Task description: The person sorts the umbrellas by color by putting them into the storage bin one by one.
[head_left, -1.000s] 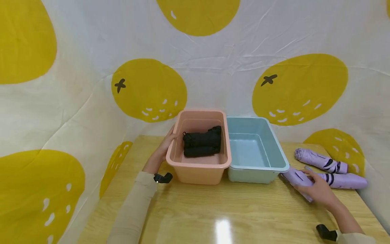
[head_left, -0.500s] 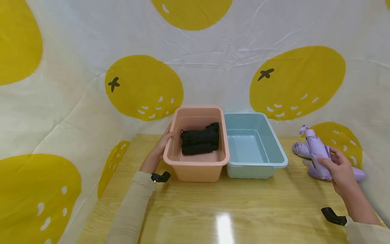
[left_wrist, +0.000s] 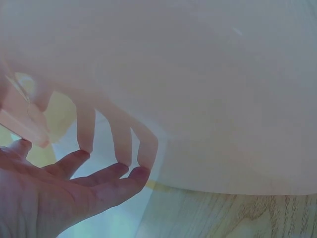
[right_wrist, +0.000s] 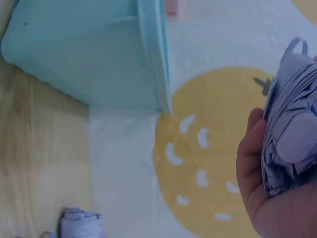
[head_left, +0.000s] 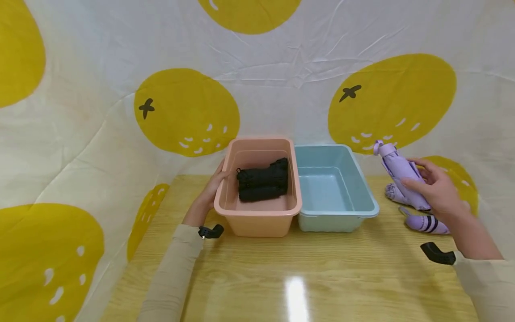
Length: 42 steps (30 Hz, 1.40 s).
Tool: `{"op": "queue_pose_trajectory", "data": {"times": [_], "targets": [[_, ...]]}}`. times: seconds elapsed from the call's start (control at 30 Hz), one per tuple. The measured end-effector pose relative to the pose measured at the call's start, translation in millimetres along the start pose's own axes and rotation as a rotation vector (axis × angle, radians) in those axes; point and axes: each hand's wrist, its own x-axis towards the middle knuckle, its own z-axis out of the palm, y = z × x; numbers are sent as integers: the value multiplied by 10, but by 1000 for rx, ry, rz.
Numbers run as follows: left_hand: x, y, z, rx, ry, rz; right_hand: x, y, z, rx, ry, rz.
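Observation:
My right hand (head_left: 440,192) grips a folded lavender umbrella (head_left: 402,172), tilted up and to the left above the right part of the table. In the right wrist view, the fingers wrap round the umbrella's gathered fabric (right_wrist: 292,119). At the left side of the peach bin (head_left: 257,214), my left hand (head_left: 210,191) rests against the wall near the rim. The left wrist view shows the fingertips (left_wrist: 138,173) spread and touching the bin's glossy side. Black folded umbrellas (head_left: 263,179) lie inside that bin.
A light blue bin (head_left: 338,214) stands directly right of the peach one. Two more lavender umbrellas, a nearer one (head_left: 426,223) and a farther one (head_left: 396,194), lie on the wooden table (head_left: 342,273) at right. Fruit-printed cloth (head_left: 273,103) hangs behind and at the sides.
My right hand has picked the lavender umbrella up from beside the blue bin, turned it and raised it. My left hand stays at the peach bin. The head view has shifted slightly.

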Motion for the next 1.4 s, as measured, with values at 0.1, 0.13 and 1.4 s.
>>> {"op": "queue_pose_trajectory", "data": {"times": [0.1, 0.13, 1.4], "targets": [[-14, 13, -10, 9, 5, 14, 165, -107, 84, -210, -56, -21], [-17, 16, -12, 11, 9, 7, 214, -133, 108, -277, -73, -23], [24, -146, 46, 38, 40, -21, 1423, 360, 795, -808, -424, -94]]}}
